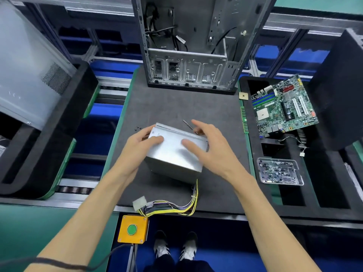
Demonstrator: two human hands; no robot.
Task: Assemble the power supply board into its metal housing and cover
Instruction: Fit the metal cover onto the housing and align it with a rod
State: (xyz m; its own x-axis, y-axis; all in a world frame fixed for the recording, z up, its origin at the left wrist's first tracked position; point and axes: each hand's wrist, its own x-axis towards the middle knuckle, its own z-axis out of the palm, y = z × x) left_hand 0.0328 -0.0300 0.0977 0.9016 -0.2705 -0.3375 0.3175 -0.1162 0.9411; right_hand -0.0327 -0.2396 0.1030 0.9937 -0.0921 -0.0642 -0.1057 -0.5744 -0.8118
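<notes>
The power supply housing [174, 152], a closed silver metal box, sits at the centre of the dark work mat [176, 107], tilted with one corner toward the person. The left hand [141, 146] clasps its 9 o'clock edge, thumb laid across the top panel and fingers wrapped behind the far corner. The right hand [206, 142] rests on the top at 3 o'clock, thumb pressed flat on the panel and fingers spread over the far edge; whether those fingers actually clamp the box cannot be told. No board is visible inside the housing; the cover appears seated.

A bundle of yellow and dark wires [176, 207] leaves the housing at 6 o'clock and ends in a white connector [139, 202] at the mat's near edge. A screwdriver [188, 124] lies on the mat just beyond the right fingers, at 12 o'clock from the box. Small dark screws [138, 128] lie at 10 o'clock.

An open computer chassis [188, 55] stands at 12 o'clock. A motherboard [284, 107] rests in a black tray at 2 o'clock, with a clear parts tray [280, 171] at 3 o'clock. A yellow box with a green button [132, 229] is mounted at 6 o'clock.
</notes>
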